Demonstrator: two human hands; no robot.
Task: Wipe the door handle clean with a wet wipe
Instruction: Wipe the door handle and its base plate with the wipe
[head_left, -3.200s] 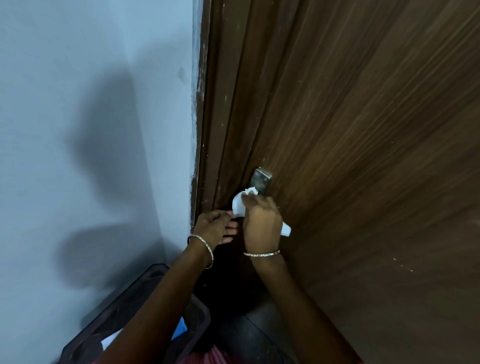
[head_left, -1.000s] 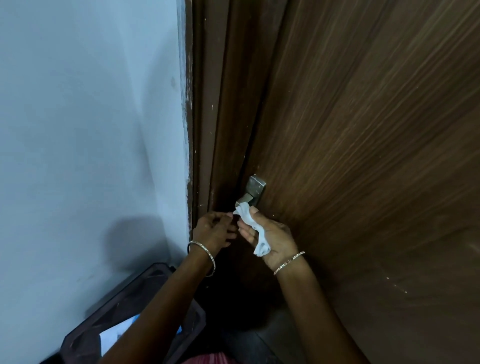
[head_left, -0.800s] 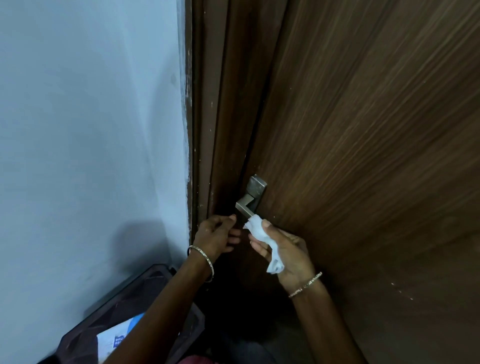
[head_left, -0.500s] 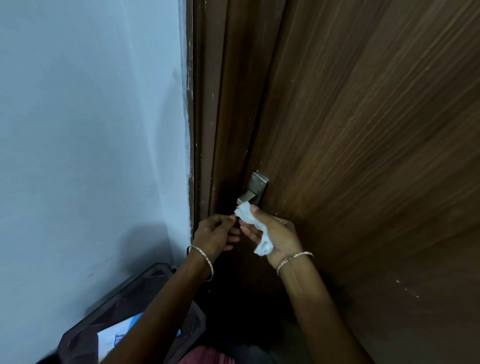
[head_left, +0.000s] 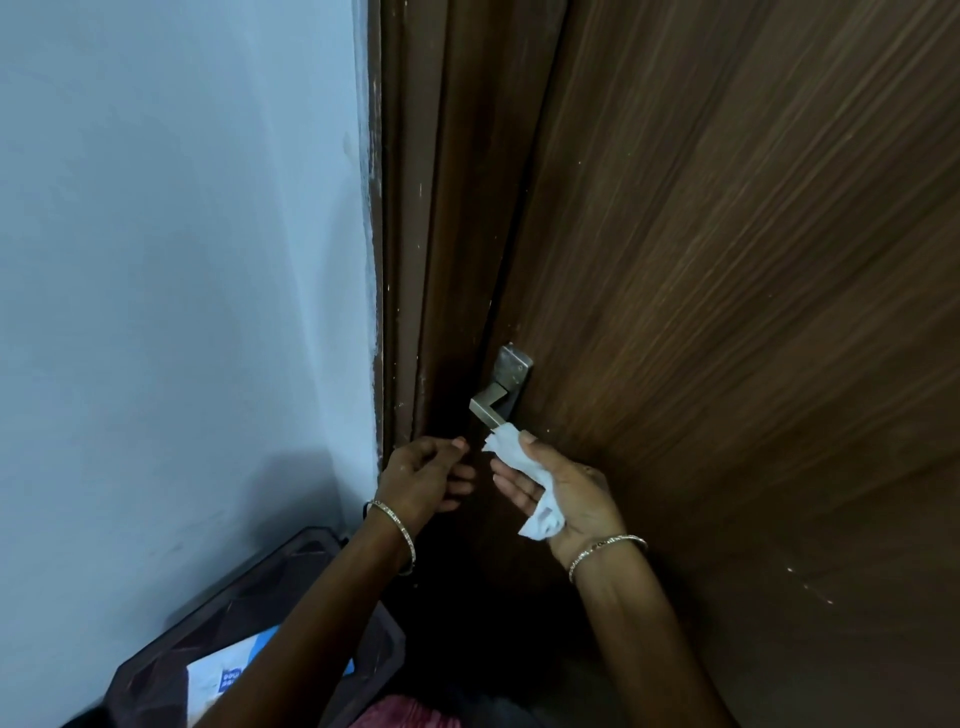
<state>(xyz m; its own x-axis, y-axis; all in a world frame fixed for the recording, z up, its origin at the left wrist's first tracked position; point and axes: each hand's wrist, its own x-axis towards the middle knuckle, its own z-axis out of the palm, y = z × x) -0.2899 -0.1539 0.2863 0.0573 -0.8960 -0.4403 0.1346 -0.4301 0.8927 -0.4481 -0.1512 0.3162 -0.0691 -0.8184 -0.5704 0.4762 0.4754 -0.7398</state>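
Nearest me, low on the left, a dark plastic bin (head_left: 156, 660) holds a blue-and-white packet (head_left: 228, 673). Beyond it my left hand (head_left: 421, 478) hangs by the door's edge, fingers loosely bent and gripping nothing. My right hand (head_left: 563, 491) lies palm up, its thumb pinning a crumpled white wet wipe (head_left: 522, 465) across the fingers. The wipe's upper end touches, or very nearly touches, the tip of the squared brushed-metal lever door handle (head_left: 488, 408), which juts from a small plate on the dark wood-grain door (head_left: 727, 312).

The wipe is light, limp and damp (it would bunch and slip off a bare fingertip), so I judge it best pinched in a thick fold and wrapped round the lever. The handle looks stiff and smooth, probably slick once wet, and may dip under pressure. A pale blue painted wall (head_left: 182, 260) runs along the left.
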